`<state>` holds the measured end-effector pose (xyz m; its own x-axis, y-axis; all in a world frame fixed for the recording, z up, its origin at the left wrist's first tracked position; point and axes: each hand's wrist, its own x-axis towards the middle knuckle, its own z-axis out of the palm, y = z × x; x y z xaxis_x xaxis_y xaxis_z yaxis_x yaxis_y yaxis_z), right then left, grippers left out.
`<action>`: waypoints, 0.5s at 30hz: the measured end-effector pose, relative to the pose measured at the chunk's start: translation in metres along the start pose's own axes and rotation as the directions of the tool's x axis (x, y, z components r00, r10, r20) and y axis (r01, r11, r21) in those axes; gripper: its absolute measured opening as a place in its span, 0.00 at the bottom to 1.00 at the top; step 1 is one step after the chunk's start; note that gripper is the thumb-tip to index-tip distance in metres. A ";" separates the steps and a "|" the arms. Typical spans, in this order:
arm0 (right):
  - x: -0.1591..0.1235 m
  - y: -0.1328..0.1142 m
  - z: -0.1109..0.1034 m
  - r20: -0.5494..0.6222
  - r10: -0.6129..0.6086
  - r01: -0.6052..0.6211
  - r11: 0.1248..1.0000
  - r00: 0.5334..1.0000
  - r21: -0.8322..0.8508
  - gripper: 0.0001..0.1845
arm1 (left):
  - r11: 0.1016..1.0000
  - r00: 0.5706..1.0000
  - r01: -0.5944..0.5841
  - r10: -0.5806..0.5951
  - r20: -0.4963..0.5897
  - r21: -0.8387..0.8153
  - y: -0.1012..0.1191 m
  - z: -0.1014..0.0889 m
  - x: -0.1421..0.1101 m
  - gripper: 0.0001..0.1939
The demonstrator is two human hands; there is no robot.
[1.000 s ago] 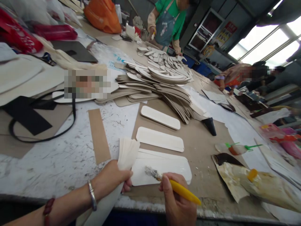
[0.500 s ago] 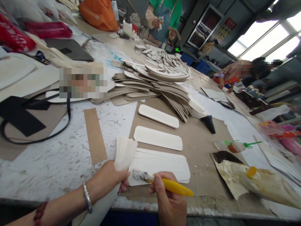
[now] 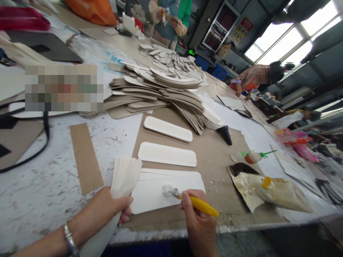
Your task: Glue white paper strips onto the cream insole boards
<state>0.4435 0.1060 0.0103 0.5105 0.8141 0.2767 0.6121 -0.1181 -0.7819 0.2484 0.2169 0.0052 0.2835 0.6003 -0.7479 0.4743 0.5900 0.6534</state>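
Observation:
My left hand (image 3: 103, 211) is closed around a fanned stack of white strips (image 3: 122, 176) at the table's near edge. In my right hand (image 3: 197, 223) I grip a yellow-handled brush (image 3: 199, 205), its gluey bristles resting on the topmost of the white flat pieces (image 3: 150, 191) lying in front of me. Two more white oblong pieces (image 3: 167, 128) lie further back on a brown sheet (image 3: 214, 160).
A big heap of beige cut pieces (image 3: 160, 92) fills the table's middle. A brown strip (image 3: 85, 157) lies to the left, a glue-smeared bag (image 3: 276, 196) and a small bottle (image 3: 250, 157) to the right. Another person stands at the far end (image 3: 171, 18); others sit at right.
The brush has swept right across the white piece, from near my left hand toward its middle. The view has shifted to the right. The far person has raised both hands.

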 end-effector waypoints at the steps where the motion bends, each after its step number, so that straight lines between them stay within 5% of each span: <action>1: 0.005 0.010 -0.012 -0.048 -0.017 0.014 0.998 0.999 -0.067 0.10 | 1.000 1.000 -0.002 0.002 0.007 0.007 0.000 0.000 0.000 0.18; 6: 0.021 0.035 -0.062 -0.195 -0.037 -0.017 0.963 0.980 -0.270 0.14 | 1.000 1.000 -0.007 0.007 0.015 0.009 0.001 0.001 0.001 0.18; 15: 0.023 0.038 -0.083 -0.126 -0.135 0.085 0.937 0.983 -0.340 0.12 | 1.000 1.000 -0.011 0.011 0.023 0.000 0.000 0.001 -0.001 0.20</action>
<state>0.5289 0.0730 0.0332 0.4948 0.7447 0.4479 0.8222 -0.2343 -0.5188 0.2486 0.2159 0.0062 0.3073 0.5941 -0.7433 0.4716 0.5834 0.6613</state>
